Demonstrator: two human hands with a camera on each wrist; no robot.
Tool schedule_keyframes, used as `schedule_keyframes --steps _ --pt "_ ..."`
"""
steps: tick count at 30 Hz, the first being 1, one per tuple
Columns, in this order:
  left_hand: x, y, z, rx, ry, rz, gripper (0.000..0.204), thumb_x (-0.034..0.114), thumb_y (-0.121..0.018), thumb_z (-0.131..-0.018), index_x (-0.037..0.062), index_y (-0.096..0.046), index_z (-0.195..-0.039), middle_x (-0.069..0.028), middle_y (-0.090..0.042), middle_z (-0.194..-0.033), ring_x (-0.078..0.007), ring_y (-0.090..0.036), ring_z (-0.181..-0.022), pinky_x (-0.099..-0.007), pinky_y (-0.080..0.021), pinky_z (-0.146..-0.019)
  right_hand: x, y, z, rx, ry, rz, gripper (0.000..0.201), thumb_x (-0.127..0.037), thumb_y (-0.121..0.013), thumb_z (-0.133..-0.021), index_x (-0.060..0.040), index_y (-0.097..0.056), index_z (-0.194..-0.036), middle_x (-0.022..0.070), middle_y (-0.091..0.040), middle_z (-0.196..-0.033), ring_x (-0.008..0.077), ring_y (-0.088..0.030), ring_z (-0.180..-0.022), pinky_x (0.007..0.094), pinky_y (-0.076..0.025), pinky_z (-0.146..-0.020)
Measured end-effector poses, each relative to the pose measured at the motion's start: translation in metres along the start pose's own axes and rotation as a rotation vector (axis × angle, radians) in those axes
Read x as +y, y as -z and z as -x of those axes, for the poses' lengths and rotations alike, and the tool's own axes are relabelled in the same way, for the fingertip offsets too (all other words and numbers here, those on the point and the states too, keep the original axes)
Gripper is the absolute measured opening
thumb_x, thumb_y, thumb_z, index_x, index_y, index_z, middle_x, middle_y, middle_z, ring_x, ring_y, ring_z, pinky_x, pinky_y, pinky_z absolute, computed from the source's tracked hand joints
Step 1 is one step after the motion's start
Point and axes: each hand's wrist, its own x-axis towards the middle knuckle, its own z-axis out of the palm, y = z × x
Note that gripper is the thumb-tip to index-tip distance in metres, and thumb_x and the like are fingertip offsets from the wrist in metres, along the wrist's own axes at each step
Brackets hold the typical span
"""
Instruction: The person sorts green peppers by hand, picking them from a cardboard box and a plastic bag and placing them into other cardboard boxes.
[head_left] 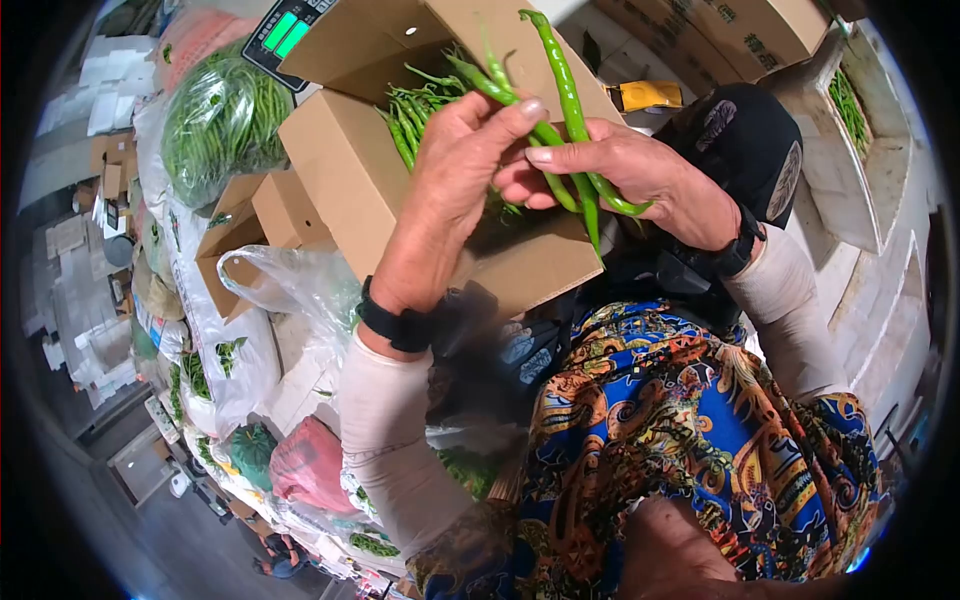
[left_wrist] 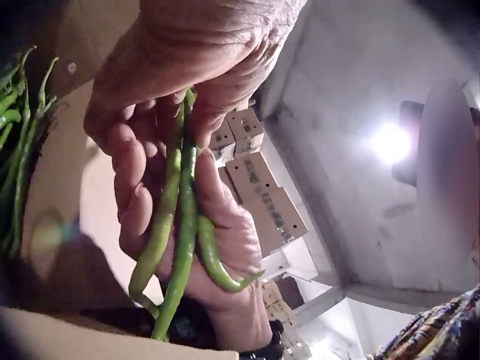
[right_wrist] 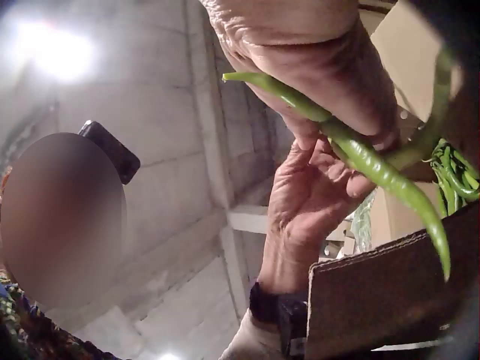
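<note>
Over an open cardboard box (head_left: pixel 340 170), both hands hold long green chili peppers close together. My left hand (head_left: pixel 450 165) pinches slim peppers (head_left: pixel 480 82) between thumb and forefinger. A longer, curved pepper (head_left: pixel 566 85) runs under the thumb of my right hand (head_left: pixel 650 175), its stem pointing up and away. Seen from the left wrist, the peppers (left_wrist: pixel 186 217) hang across the right palm, the other hand's fingers curled beside them. The right wrist view has one bent pepper (right_wrist: pixel 375 165) crossing in front of both hands. More green peppers (head_left: pixel 408 125) lie inside the box.
A digital scale with a lit green display (head_left: pixel 285 35) stands beyond the box. To the left are a clear bag of green peppers (head_left: pixel 225 125), a thin plastic bag (head_left: pixel 290 280) and a red sack (head_left: pixel 315 465). Cardboard cartons (head_left: pixel 730 35) stand at the upper right.
</note>
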Motion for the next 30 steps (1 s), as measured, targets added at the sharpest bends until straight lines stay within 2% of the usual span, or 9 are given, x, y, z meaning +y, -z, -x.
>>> schedule_keyframes --steps 2,7,13,15,16,21,24,29,30 --pt "0.003 0.007 -0.001 0.046 -0.008 0.048 0.029 0.023 -0.066 -0.086 -0.0035 -0.059 -0.096 -0.0056 -0.061 -0.075 -0.0091 -0.057 -0.061 -0.0218 -0.047 -0.053 -0.002 0.001 0.0 0.01 0.024 0.003 0.033 -0.022 -0.06 -0.089 0.0033 -0.056 -0.11 0.011 -0.062 -0.104 0.0159 -0.062 -0.092 0.025 -0.051 -0.08" --pt "0.016 0.011 0.007 0.087 -0.055 0.007 0.029 0.022 -0.063 -0.089 -0.0028 -0.059 -0.104 -0.0063 -0.063 -0.079 -0.0108 -0.059 -0.067 -0.0218 -0.047 -0.058 -0.003 0.001 0.002 -0.024 0.093 -0.059 0.034 -0.024 -0.057 -0.092 0.0007 -0.056 -0.115 0.008 -0.063 -0.102 0.0143 -0.059 -0.092 0.0233 -0.047 -0.082" --pt "0.031 0.037 0.016 0.113 -0.147 0.18 0.029 0.017 -0.054 -0.092 -0.0018 -0.055 -0.115 -0.0096 -0.062 -0.093 -0.0166 -0.06 -0.086 -0.034 -0.05 -0.078 -0.017 0.017 0.007 0.321 0.153 0.126 0.037 -0.033 -0.058 -0.092 -0.0054 -0.056 -0.116 -0.0022 -0.055 -0.084 -0.0003 -0.037 -0.057 0.0158 -0.027 -0.047" --pt "0.024 0.047 0.012 0.063 -0.161 0.288 0.029 0.014 -0.05 -0.094 -0.0034 -0.052 -0.117 -0.0105 -0.061 -0.091 -0.0183 -0.059 -0.085 -0.0353 -0.05 -0.078 -0.018 0.012 0.011 0.368 0.202 0.229 0.035 -0.043 -0.061 -0.087 -0.0082 -0.056 -0.089 -0.003 -0.05 -0.077 0.0011 -0.035 -0.058 0.0171 -0.028 -0.05" --pt "0.02 0.05 0.01 0.018 -0.159 0.376 0.033 0.013 -0.05 -0.094 -0.0056 -0.049 -0.121 -0.0111 -0.059 -0.095 -0.019 -0.058 -0.085 -0.0354 -0.05 -0.079 -0.023 -0.004 0.013 0.461 0.131 0.334 0.043 -0.045 -0.053 -0.092 -0.0084 -0.056 -0.114 -0.0068 -0.048 -0.081 0.0002 -0.036 -0.065 0.0171 -0.028 -0.052" --pt "0.01 0.036 0.0 0.018 -0.167 0.468 0.035 0.01 -0.051 -0.092 -0.0075 -0.048 -0.122 -0.012 -0.057 -0.1 -0.02 -0.055 -0.088 -0.0318 -0.046 -0.078 -0.006 0.004 -0.003 0.257 0.002 0.337 0.036 -0.04 -0.055 -0.092 -0.0088 -0.058 -0.109 -0.0065 -0.048 -0.08 0.0014 -0.04 -0.07 0.0174 -0.031 -0.057" --pt "0.001 0.026 -0.005 0.029 -0.181 0.491 0.033 0.008 -0.052 -0.09 -0.0072 -0.05 -0.119 -0.0121 -0.057 -0.102 -0.0201 -0.054 -0.092 -0.0308 -0.045 -0.079 0.002 -0.013 -0.007 0.293 0.02 0.185 0.03 -0.024 -0.054 -0.093 -0.0014 -0.055 -0.113 0.0024 -0.058 -0.095 0.0105 -0.051 -0.084 0.0245 -0.043 -0.071" --pt "-0.004 0.024 -0.009 0.112 -0.195 0.552 0.031 0.007 -0.051 -0.09 -0.0072 -0.049 -0.118 -0.0132 -0.056 -0.104 -0.0211 -0.054 -0.093 -0.0321 -0.046 -0.082 0.02 -0.008 -0.014 0.268 0.031 0.099 0.039 -0.026 -0.054 -0.093 0.0003 -0.047 -0.12 0.0074 -0.059 -0.11 0.012 -0.054 -0.098 0.0259 -0.045 -0.08" --pt "-0.005 0.025 -0.01 0.111 -0.202 0.585 0.031 0.007 -0.05 -0.09 -0.0065 -0.049 -0.118 -0.0133 -0.056 -0.104 -0.0215 -0.054 -0.094 -0.0325 -0.046 -0.083 0.017 -0.007 -0.011 0.122 0.029 0.076 0.039 -0.027 -0.055 -0.092 0.0004 -0.048 -0.119 0.0076 -0.058 -0.109 0.0122 -0.054 -0.098 0.0266 -0.046 -0.08"
